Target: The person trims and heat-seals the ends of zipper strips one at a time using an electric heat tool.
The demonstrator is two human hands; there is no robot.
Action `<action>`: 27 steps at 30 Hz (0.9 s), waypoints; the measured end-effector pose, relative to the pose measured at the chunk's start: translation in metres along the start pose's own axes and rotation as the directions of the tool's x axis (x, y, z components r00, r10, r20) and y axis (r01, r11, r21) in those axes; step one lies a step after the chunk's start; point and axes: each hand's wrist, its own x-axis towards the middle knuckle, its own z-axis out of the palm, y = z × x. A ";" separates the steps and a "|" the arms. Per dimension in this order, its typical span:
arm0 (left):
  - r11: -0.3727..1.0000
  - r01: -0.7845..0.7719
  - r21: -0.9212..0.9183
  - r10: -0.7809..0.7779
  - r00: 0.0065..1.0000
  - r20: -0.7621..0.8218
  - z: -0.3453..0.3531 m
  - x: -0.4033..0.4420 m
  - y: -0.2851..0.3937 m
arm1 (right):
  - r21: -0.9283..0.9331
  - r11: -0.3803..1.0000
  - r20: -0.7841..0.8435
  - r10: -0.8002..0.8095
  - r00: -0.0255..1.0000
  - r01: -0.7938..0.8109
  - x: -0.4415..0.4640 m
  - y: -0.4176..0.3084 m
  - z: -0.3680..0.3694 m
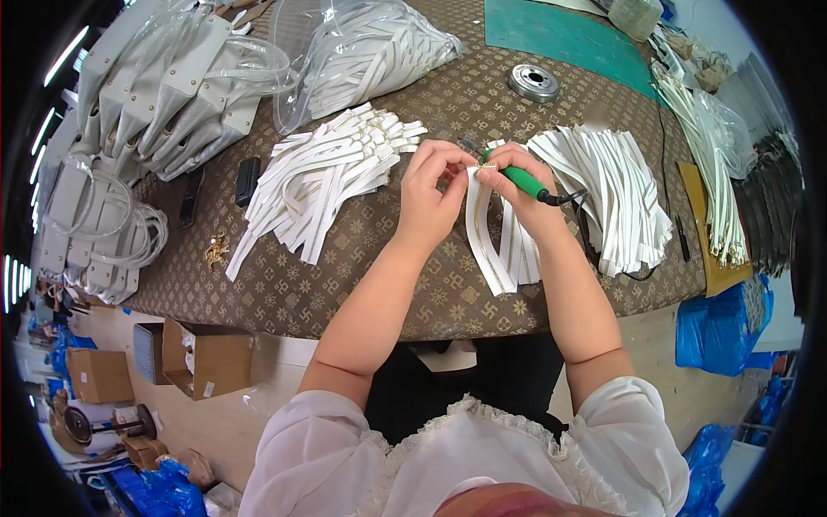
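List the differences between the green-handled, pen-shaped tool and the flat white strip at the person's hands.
The green-handled, pen-shaped tool is rounded; the flat white strip is a thin band. The tool trails a black cable; the strip has none. The tool slants across the right hand; the strip curves down from between both hands. Both are long and narrow.

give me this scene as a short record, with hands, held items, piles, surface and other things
left hand: the left hand pinches the upper end of a white strip
right hand: the right hand holds a green-handled tool near that same end
left pile: loose white strips
right pile: more white strips, fanned out
surface: brown patterned tabletop
far side: round metal piece, green mat
near left pile: small gold-coloured bits
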 end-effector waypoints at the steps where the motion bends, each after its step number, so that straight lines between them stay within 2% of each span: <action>1: 1.000 0.005 -0.007 -0.005 0.999 -0.046 0.002 0.000 0.001 | -0.004 1.000 -0.005 -0.005 1.000 0.005 0.000 0.000 0.000; 2: 1.000 0.010 -0.014 -0.011 0.996 -0.092 0.003 0.000 0.001 | -0.009 1.000 -0.011 -0.009 1.000 0.009 0.000 0.000 0.001; 11: 0.994 0.105 0.037 -0.100 0.989 -0.111 0.003 -0.003 0.009 | -0.031 0.999 -0.053 -0.039 0.998 0.038 -0.001 0.000 0.001; 15: 0.991 0.135 -0.001 -0.134 0.985 -0.106 0.005 -0.003 0.010 | 0.045 0.999 -0.085 0.026 0.996 -0.022 -0.001 -0.006 0.003; 18: 0.949 0.232 -0.214 -0.266 0.953 -0.144 0.008 -0.004 0.005 | -0.060 0.998 -0.031 -0.027 0.999 0.025 -0.001 -0.001 0.000; 22: 0.936 0.212 -0.281 -0.255 0.959 -0.125 0.009 -0.002 0.008 | -0.125 0.991 -0.047 -0.060 0.997 0.054 0.000 0.000 -0.001; 27: 0.944 0.264 -0.199 -0.288 0.952 -0.106 0.000 0.003 0.008 | -0.131 0.986 -0.109 -0.119 0.987 0.104 0.001 0.008 -0.002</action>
